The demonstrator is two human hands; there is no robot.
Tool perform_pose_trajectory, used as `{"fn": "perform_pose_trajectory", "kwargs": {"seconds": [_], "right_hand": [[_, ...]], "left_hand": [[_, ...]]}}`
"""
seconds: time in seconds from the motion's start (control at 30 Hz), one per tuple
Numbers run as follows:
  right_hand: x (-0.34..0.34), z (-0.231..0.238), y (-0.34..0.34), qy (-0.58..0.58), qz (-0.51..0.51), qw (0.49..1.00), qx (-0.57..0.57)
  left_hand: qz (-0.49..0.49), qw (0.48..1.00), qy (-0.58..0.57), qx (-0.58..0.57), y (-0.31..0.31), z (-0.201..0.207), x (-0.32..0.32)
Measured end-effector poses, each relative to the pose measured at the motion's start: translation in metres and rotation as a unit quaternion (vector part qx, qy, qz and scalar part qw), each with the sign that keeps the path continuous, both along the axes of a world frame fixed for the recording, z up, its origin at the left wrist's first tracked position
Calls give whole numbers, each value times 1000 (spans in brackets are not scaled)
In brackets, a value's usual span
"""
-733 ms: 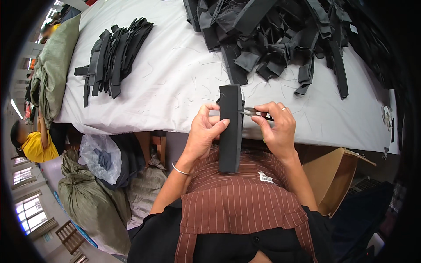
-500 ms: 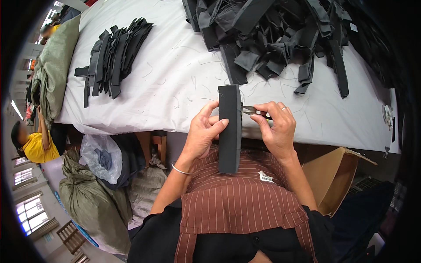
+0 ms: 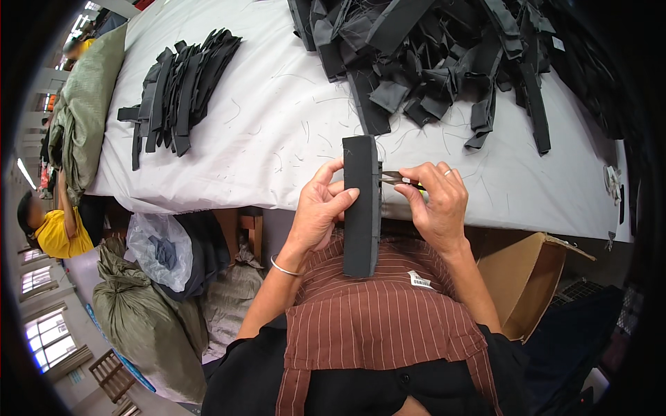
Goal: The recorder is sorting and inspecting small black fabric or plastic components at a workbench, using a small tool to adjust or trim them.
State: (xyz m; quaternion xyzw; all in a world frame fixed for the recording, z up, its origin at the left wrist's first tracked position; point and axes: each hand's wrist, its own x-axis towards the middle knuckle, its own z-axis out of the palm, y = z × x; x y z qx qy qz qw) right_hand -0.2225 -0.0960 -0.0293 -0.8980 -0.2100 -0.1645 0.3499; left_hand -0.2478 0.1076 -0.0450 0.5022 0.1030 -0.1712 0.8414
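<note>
Gripping a long flat black strap piece (image 3: 361,208) upright, left hand (image 3: 319,211) closed round it, right hand (image 3: 438,204) pinching small snips (image 3: 394,179) against its edge.

Snips (image 3: 393,179) mostly inside right hand (image 3: 436,205)

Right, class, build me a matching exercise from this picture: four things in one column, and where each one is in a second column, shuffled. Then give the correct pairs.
Things:
1. long black padded strip
2. small thread snips
3. neat stack of black strips
4. cardboard box

Places:
A. far left part of the white table
B. below the table edge, on the person's right
C. gripped upright in the left hand
D. pinched in the right hand, tips at the strip's right edge

Pairs: 1-C, 2-D, 3-A, 4-B
</note>
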Motion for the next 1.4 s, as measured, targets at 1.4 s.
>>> {"fn": "perform_pose_trajectory", "kwargs": {"seconds": [1.4], "right_hand": [[24,13,3,-36,9,999,-12]], "left_hand": [[-78,985,-44,148,-14,7,-2]]}}
